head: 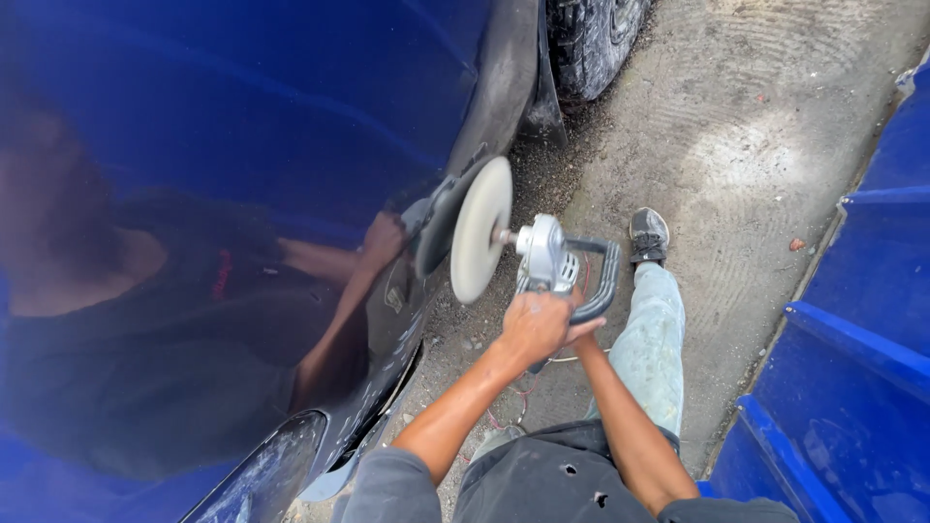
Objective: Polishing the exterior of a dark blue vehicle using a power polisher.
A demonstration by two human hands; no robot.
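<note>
A grey electric polisher [552,257] with a round white pad [481,230] hangs in front of a glossy dark blue car body panel [242,145]. The pad stands on edge, a short gap from the panel's lower edge. My left hand [531,324] grips the polisher's body from above. My right hand [581,329] is mostly hidden behind the left one and holds the black loop handle [601,281]. The panel mirrors a person and the tool.
A black tyre [596,34] stands at the top under the car. The ground [736,145] is dusty concrete. A blue ribbed panel [862,320] lies along the right. My jeans leg and grey shoe [648,235] are beside the tool. A thin cord [523,387] trails below.
</note>
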